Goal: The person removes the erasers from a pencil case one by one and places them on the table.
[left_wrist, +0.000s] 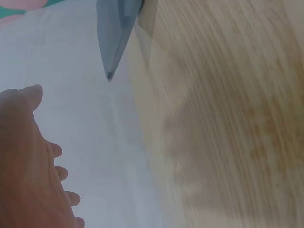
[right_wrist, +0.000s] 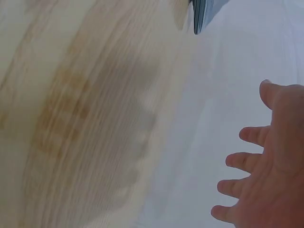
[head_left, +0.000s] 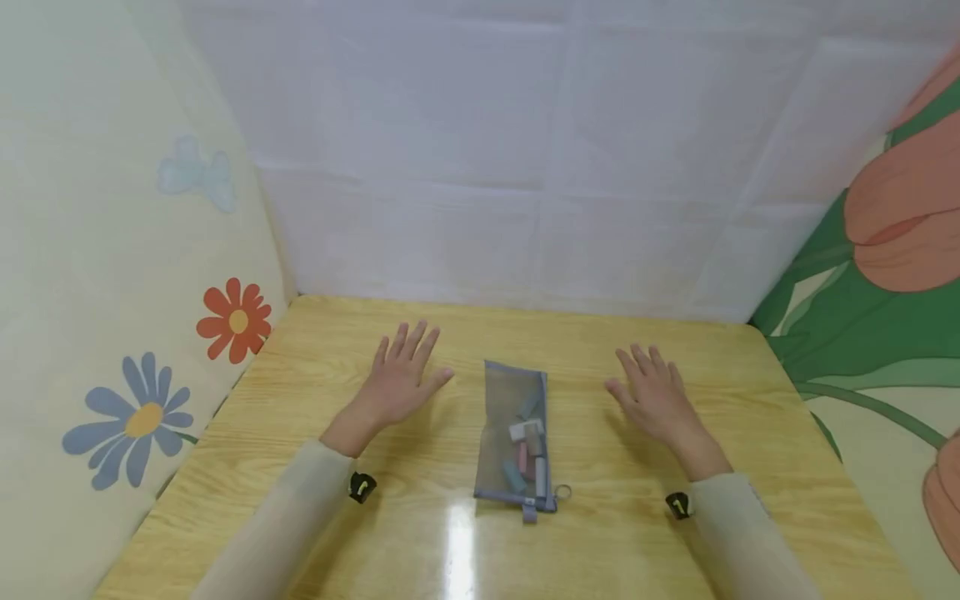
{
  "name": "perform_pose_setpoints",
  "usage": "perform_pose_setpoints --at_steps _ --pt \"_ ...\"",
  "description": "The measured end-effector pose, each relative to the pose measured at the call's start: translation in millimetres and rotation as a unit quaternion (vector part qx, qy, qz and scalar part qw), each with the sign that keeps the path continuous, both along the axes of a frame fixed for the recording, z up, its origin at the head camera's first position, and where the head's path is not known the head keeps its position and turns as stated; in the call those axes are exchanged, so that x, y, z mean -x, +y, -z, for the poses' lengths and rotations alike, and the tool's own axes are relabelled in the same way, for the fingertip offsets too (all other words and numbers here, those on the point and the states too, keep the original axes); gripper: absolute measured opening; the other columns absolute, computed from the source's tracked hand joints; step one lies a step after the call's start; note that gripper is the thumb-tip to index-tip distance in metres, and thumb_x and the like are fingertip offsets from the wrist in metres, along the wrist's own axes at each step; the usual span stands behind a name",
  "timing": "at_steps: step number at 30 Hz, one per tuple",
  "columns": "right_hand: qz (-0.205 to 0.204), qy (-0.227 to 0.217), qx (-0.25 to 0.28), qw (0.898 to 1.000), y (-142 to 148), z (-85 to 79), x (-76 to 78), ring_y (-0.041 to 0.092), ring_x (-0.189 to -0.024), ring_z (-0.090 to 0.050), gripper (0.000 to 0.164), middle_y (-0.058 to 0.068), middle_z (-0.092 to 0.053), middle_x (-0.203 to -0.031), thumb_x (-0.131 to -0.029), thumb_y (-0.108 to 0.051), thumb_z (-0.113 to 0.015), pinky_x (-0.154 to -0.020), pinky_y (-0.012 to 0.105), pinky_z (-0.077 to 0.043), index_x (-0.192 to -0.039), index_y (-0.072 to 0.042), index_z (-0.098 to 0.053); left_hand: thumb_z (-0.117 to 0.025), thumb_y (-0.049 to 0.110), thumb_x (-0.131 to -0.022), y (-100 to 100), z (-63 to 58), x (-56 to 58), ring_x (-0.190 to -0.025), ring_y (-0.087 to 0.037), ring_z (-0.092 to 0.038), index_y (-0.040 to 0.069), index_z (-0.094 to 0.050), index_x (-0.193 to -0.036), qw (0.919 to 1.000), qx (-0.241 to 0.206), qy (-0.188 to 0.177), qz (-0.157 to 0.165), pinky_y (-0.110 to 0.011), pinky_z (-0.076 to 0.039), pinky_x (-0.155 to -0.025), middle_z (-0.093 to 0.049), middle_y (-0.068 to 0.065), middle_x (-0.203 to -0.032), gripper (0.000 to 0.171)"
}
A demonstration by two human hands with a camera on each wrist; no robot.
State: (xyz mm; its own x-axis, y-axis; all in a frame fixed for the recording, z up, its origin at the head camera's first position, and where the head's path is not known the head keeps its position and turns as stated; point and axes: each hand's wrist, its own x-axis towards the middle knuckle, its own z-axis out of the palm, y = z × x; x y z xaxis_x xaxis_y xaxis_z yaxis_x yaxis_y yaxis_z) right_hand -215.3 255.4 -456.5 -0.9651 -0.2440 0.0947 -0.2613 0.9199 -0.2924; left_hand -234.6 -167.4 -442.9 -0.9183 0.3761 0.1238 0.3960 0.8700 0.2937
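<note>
Between the two hands lies a see-through mesh zip pouch [head_left: 498,433] with blue-grey edging, a fabric tab and a metal ring at its near end. Inside it several small block-like pieces [head_left: 525,432] in white, grey, pink and blue show through the mesh. To the pouch's left, my left hand [head_left: 397,385] hovers over the table, fingers spread, holding nothing. My right hand [head_left: 655,396] is held likewise on the other side, apart from the pouch. Each wrist view catches a grey corner of the pouch [left_wrist: 116,33] at its top edge.
Light wood-grain table [head_left: 600,550] spans the space under both arms. A white cloth [head_left: 480,167] hangs behind its far edge. Flower-printed cloths [head_left: 142,421] stand along the left and right sides. A small black device with a yellow mark [head_left: 362,487] sits at each wrist.
</note>
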Motion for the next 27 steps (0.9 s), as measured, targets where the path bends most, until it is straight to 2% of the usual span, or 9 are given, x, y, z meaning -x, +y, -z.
perform_pose_setpoints --at_steps 7,12,21,27 --pt "-0.02 0.001 0.013 1.0 -9.7 -0.1 -6.2 0.053 -0.148 -0.012 0.068 0.029 -0.022 -0.162 -0.107 -0.049 -0.039 -0.115 0.072 -0.007 -0.157 -0.003 -0.032 -0.032 0.062 -0.103 10.5 -2.8 -7.9 -0.155 -0.037 0.004 0.016 -0.013 -0.164 0.9998 -0.01 -0.008 0.016 -0.062 0.001 -0.121 -0.006 -0.012 -0.17 0.078" --pt "-0.03 0.008 0.012 0.999 -13.7 -2.5 -11.2 0.052 -0.147 -0.018 0.063 0.029 -0.028 -0.159 -0.107 -0.045 -0.04 -0.116 0.071 -0.008 -0.154 -0.002 -0.037 -0.033 0.06 -0.104 19.3 -5.5 -14.7 -0.155 -0.038 -0.003 0.014 -0.022 -0.162 0.9995 -0.012 0.006 0.028 -0.062 -0.004 -0.121 -0.013 -0.013 -0.169 0.075" --pt "-0.042 0.015 0.02 0.999 -18.6 0.0 -14.6 0.051 -0.145 -0.026 0.059 0.028 -0.036 -0.156 -0.106 -0.042 -0.045 -0.117 0.069 -0.01 -0.149 -0.001 -0.045 -0.035 0.06 -0.103 35.0 -9.7 -25.4 -0.155 -0.037 -0.005 0.012 -0.025 -0.161 0.9986 0.0 0.007 0.053 -0.059 -0.007 -0.122 -0.015 -0.011 -0.169 0.076" --pt "-0.052 0.024 0.025 0.998 -23.8 -0.7 -19.4 0.049 -0.142 -0.032 0.056 0.027 -0.043 -0.152 -0.106 -0.041 -0.047 -0.116 0.068 -0.015 -0.146 -0.002 -0.049 -0.039 0.058 -0.103 43.6 -12.1 -32.3 -0.155 -0.037 -0.009 0.014 -0.027 -0.161 0.9971 0.0 0.023 0.072 -0.057 -0.008 -0.123 -0.019 -0.008 -0.168 0.074"
